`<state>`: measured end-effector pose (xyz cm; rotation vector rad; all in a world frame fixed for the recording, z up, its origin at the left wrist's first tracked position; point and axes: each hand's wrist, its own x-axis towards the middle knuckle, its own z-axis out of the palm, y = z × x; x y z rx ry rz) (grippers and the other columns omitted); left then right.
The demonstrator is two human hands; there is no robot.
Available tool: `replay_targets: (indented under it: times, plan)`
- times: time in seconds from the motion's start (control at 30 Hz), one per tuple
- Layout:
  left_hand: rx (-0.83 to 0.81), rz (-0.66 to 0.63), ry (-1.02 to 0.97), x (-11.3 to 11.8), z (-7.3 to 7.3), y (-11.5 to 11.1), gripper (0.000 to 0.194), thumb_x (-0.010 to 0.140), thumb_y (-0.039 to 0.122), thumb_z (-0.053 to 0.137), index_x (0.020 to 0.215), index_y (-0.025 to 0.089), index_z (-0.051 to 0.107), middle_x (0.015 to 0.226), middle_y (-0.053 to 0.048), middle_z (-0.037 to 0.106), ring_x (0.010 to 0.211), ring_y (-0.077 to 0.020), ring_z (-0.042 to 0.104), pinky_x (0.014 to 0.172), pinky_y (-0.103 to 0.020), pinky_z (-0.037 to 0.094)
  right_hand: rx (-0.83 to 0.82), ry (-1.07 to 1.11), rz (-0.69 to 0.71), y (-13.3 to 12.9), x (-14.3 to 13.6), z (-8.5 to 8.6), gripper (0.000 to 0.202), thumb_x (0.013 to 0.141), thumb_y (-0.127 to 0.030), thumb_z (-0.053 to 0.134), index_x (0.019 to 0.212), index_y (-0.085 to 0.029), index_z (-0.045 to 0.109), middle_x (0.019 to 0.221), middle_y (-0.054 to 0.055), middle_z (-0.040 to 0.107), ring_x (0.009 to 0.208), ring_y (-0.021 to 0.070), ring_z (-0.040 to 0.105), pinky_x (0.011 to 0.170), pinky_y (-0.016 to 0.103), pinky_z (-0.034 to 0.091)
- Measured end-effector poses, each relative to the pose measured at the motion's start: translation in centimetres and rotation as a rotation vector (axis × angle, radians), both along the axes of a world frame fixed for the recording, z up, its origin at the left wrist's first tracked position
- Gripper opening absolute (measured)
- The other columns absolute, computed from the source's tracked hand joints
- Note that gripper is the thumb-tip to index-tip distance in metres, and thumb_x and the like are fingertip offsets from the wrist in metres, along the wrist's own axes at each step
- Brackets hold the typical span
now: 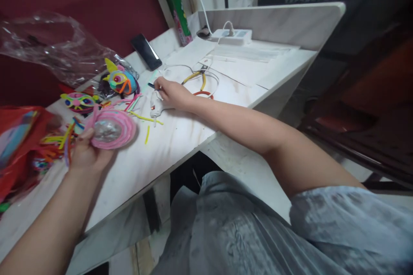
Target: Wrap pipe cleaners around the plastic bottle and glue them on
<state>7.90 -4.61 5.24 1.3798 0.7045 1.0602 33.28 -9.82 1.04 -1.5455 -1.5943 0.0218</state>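
My left hand is closed on the edge of a round craft piece, wrapped in pink fuzzy pipe cleaner around a clear, shiny centre. Over the table, my right hand has its fingers bent together around a short dark stick-like thing; its exact kind is hard to make out. Just below that hand is a white glue gun, partly covered by it. Yellow pipe cleaner pieces lie between my hands. Behind the pink piece stand two colourful animal-face figures, one blue and yellow, one pink and green.
Yellow-handled pliers lie beyond my right hand, among thin cables. A black phone leans at the back. A white power strip sits by the rear ledge. Clear plastic wrap, a red bag and loose pipe cleaners crowd the left.
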Motion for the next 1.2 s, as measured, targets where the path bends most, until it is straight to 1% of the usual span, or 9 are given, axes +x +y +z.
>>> replay_targets:
  times: [0.13, 0.27, 0.4, 0.53, 0.7, 0.83, 0.93, 1.0, 1.2]
  plan:
    - [-0.073, -0.067, -0.114, -0.1, -0.5, 0.7, 0.038, 0.057, 0.031, 0.078, 0.092, 0.02, 0.067, 0.085, 0.001, 0.074, 0.089, -0.0162, 0.064, 0.089, -0.031, 0.051, -0.032, 0.032, 0.056, -1.1, -1.1, 0.2, 0.015, 0.088, -0.02, 0.042, 0.096, -0.02, 0.054, 0.081, 0.003, 0.064, 0.071, 0.0169, 0.054, 0.069, 0.027, 0.04]
    - [-0.126, 0.073, -0.212, -1.4, -2.7, 2.9, 0.034, 0.054, 0.027, 0.078, 0.085, 0.016, 0.068, 0.08, -0.002, 0.073, 0.086, -0.0187, 0.065, 0.086, -0.032, 0.052, -0.05, 0.117, 0.073, -1.7, -2.1, 0.4, 0.011, 0.085, -0.023, 0.044, 0.086, -0.02, 0.055, 0.071, 0.0, 0.061, 0.062, 0.0139, 0.051, 0.062, 0.025, 0.039]
    - [-0.169, 0.105, -0.275, -2.3, -4.2, 3.8, 0.03, 0.062, 0.029, 0.074, 0.088, 0.016, 0.068, 0.087, -0.003, 0.073, 0.088, -0.018, 0.066, 0.084, -0.03, 0.052, -0.021, 0.123, 0.001, -1.2, -2.3, 1.5, 0.017, 0.084, -0.03, 0.049, 0.07, -0.02, 0.051, 0.058, -0.003, 0.054, 0.054, 0.0118, 0.046, 0.056, 0.024, 0.036]
    - [-0.202, 0.115, -0.299, -2.3, -4.5, 3.1, 0.036, 0.068, 0.03, 0.071, 0.101, 0.019, 0.064, 0.093, -0.003, 0.072, 0.09, -0.0191, 0.066, 0.084, -0.032, 0.051, -0.011, 0.045, -0.073, 1.4, -1.3, 4.0, 0.019, 0.085, -0.033, 0.049, 0.075, -0.019, 0.055, 0.062, -0.001, 0.059, 0.057, 0.0117, 0.05, 0.057, 0.023, 0.038]
    - [-0.212, 0.133, -0.265, -2.2, -4.6, 2.2, 0.037, 0.07, 0.029, 0.071, 0.103, 0.02, 0.059, 0.089, -0.003, 0.069, 0.08, -0.0195, 0.065, 0.071, -0.031, 0.052, -0.321, -0.253, -0.159, 6.0, -0.1, 6.3, 0.025, 0.089, -0.026, 0.044, 0.084, -0.014, 0.065, 0.08, 0.007, 0.07, 0.07, 0.0157, 0.06, 0.062, 0.024, 0.041]
    - [-0.175, 0.166, -0.249, -2.5, -4.3, 2.5, 0.042, 0.064, 0.028, 0.075, 0.102, 0.02, 0.058, 0.089, -0.002, 0.068, 0.079, -0.0181, 0.064, 0.07, -0.029, 0.05, -0.405, -0.364, -0.051, 5.7, -0.6, 5.4, 0.021, 0.086, -0.03, 0.054, 0.09, -0.016, 0.068, 0.09, 0.01, 0.071, 0.084, 0.0207, 0.062, 0.071, 0.027, 0.044]
    - [-0.129, 0.184, -0.24, -2.5, -4.4, 2.9, 0.045, 0.059, 0.025, 0.076, 0.1, 0.02, 0.059, 0.087, -0.001, 0.068, 0.078, -0.016, 0.064, 0.071, -0.026, 0.05, -0.478, -0.53, 0.01, 3.8, -1.8, 4.2, 0.042, 0.078, -0.045, 0.064, 0.106, -0.015, 0.066, 0.112, 0.016, 0.065, 0.11, 0.0297, 0.053, 0.087, 0.034, 0.044]
    - [-0.117, 0.177, -0.246, -2.3, -4.7, 3.1, 0.041, 0.059, 0.025, 0.075, 0.098, 0.02, 0.059, 0.086, -0.001, 0.068, 0.078, -0.0165, 0.064, 0.072, -0.027, 0.05, -0.564, -0.627, -0.003, 3.0, -2.6, 3.7, 0.051, 0.077, -0.05, 0.062, 0.112, -0.012, 0.064, 0.117, 0.019, 0.063, 0.116, 0.0333, 0.048, 0.089, 0.038, 0.044]
    - [-0.071, 0.102, -0.274, -2.0, -5.2, 3.1, 0.034, 0.067, 0.027, 0.07, 0.099, 0.02, 0.059, 0.094, -0.004, 0.069, 0.094, -0.0219, 0.064, 0.084, -0.034, 0.051, -0.678, -0.619, -0.092, 2.6, -3.2, 2.9, 0.037, 0.078, -0.032, 0.057, 0.107, -0.01, 0.066, 0.106, 0.02, 0.066, 0.112, 0.0335, 0.052, 0.075, 0.035, 0.048]
